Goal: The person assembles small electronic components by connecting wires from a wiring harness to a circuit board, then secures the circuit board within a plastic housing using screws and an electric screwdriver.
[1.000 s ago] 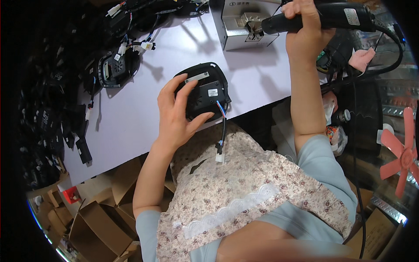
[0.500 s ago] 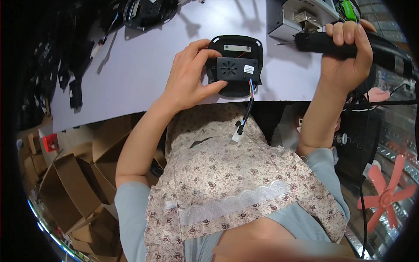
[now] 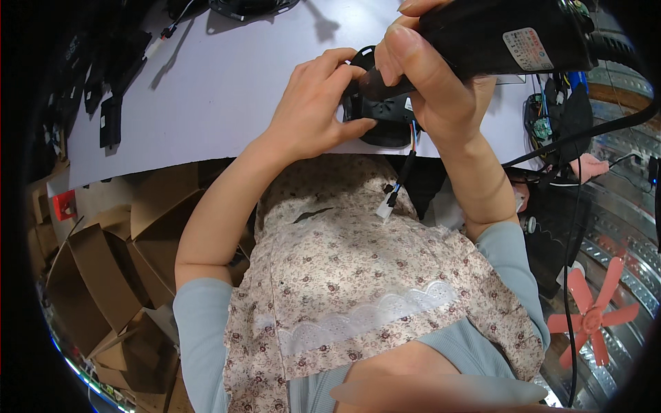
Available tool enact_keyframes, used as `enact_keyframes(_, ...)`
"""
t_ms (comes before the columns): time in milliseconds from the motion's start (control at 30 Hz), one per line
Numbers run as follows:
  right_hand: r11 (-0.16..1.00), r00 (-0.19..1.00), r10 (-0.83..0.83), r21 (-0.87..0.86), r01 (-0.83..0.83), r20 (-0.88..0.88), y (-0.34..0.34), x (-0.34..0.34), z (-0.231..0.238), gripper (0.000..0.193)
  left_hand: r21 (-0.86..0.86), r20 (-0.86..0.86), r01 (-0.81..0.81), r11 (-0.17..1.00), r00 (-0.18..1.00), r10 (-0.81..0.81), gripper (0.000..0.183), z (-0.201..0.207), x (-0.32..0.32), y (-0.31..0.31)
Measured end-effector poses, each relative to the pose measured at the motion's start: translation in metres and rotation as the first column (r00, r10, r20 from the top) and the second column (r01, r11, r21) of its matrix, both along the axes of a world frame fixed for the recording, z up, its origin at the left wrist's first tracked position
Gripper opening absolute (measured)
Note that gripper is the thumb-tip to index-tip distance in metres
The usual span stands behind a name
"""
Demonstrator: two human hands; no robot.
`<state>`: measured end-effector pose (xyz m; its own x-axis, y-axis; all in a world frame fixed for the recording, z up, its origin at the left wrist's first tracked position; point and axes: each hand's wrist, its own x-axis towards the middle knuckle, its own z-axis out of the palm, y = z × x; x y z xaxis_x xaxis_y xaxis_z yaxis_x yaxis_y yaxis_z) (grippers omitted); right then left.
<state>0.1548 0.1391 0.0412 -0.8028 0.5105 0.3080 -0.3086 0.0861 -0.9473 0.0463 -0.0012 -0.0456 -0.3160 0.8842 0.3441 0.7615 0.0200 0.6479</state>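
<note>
A black plastic device housing [image 3: 391, 135] lies back side up near the table's front edge. My left hand [image 3: 306, 107] grips its left side, thumb on the near part and fingers on the far part. In my right hand [image 3: 444, 93] is a thick black corded electric screwdriver [image 3: 482, 38], slanting over the housing with its nose end low. The screwdriver and the right hand hide the bit's tip and much of the housing's far and right parts. A wire lead [image 3: 407, 168] hangs from the housing over the table edge, ending in a white plug [image 3: 385, 208] against my apron.
Several black parts [image 3: 111, 120] with wires lie at the table's left, and another black housing [image 3: 251, 5] at the far edge. Circuit boards [image 3: 544, 129] sit at the right, near the screwdriver's thick cable [image 3: 585, 131]. Cardboard boxes [image 3: 96, 275] stand lower left; a pink fan [image 3: 591, 320] lower right.
My right hand has brought the electric screwdriver leftward from beside the metal box to over the housing. My left hand stays on the housing.
</note>
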Motion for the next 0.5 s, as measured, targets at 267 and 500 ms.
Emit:
enact_keyframes(267, 0.838, 0.998, -0.052, 0.543, 0.059, -0.028, 0.005, -0.011, -0.012, 0.017, 0.021, 0.004, 0.030, 0.999, 1.000, -0.030, 0.060, -0.005, -0.003, 0.001)
enact_keyframes(500, 0.981, 0.994, 0.093, 0.169, -0.100, 0.048, -0.020, -0.015, 0.010, 0.014, 0.104, -0.040, 0.029, 0.994, 0.999, -0.025, 0.061, 0.004, -0.002, -0.001)
